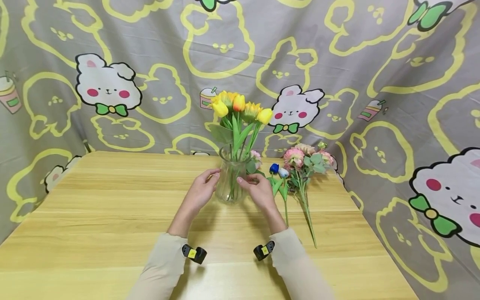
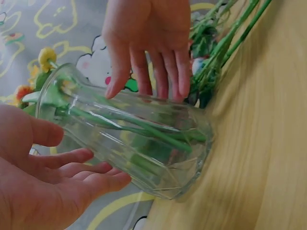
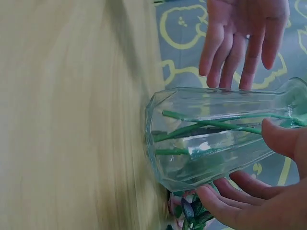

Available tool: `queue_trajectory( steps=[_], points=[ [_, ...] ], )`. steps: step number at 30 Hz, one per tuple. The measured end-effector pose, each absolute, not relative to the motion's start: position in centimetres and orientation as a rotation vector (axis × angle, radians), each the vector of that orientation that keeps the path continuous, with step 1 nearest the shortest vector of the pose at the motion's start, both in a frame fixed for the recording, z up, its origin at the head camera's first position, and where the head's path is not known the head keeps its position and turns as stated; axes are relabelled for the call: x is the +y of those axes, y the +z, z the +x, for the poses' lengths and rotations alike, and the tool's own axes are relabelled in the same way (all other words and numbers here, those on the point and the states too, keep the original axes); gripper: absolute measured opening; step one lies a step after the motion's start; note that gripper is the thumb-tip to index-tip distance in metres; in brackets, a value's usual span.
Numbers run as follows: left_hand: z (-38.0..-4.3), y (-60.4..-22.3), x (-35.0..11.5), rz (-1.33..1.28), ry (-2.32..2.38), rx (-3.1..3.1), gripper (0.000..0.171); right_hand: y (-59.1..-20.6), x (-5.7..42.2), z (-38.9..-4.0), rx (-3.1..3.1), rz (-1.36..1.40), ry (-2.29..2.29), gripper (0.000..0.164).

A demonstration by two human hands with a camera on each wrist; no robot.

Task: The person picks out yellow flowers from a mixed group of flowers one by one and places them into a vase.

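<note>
A clear glass vase (image 1: 228, 189) stands upright on the table, holding yellow and orange artificial flowers (image 1: 238, 103) with green stems. On its left side is my left hand (image 1: 200, 189), thumb and fingers extended close to the glass. My right hand (image 1: 259, 191) flanks the other side, its thumb towards the front of the vase. In the left wrist view, the left hand (image 2: 41, 179) has fairly straight fingers along the vase (image 2: 129, 129). The right wrist view shows the right hand (image 3: 268, 199) with straight fingers beside the glass. Exact contact is hard to tell.
Right of the vase, a blue tulip (image 1: 274, 168) and a white-blue tulip (image 1: 283, 172) lie on the wooden table (image 1: 112, 216). Beyond them lies a bunch of pink flowers (image 1: 294, 157) with long stems. A patterned curtain (image 1: 157, 50) hangs behind the table.
</note>
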State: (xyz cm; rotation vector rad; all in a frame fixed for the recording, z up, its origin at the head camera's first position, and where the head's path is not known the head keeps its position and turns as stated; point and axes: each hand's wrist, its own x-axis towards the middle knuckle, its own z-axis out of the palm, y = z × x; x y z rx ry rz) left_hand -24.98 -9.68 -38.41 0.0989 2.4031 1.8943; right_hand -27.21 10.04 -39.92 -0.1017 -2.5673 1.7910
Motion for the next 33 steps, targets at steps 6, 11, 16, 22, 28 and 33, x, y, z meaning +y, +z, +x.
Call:
queue_trajectory(
  steps=[6,11,16,22,28,33],
  points=[
    [-25.0,-38.8,-9.4,0.081,1.893,2.422,0.051,-40.3,9.7,-27.0,-2.53,-0.081,1.795,0.047],
    [-25.0,-38.9,-9.2,0.082,1.893,2.455,0.051,-40.3,10.0,-26.7,-2.56,-0.051,1.823,0.046],
    [-24.7,-38.9,-9.0,0.106,1.873,2.455,0.051,-40.0,10.7,-26.5,-2.636,0.005,1.798,0.049],
    [-24.8,-39.0,-9.1,0.109,1.852,2.427,0.049,-39.5,11.2,-26.6,-2.73,0.069,1.773,0.053],
    [-24.9,-38.9,-9.6,0.11,1.83,2.436,0.049,-39.0,11.0,-26.9,-2.77,0.126,1.772,0.055],
    [-25.0,-38.6,-9.9,0.136,1.815,2.423,0.048,-38.4,10.8,-26.9,-2.799,0.116,1.727,0.056]
  ],
)
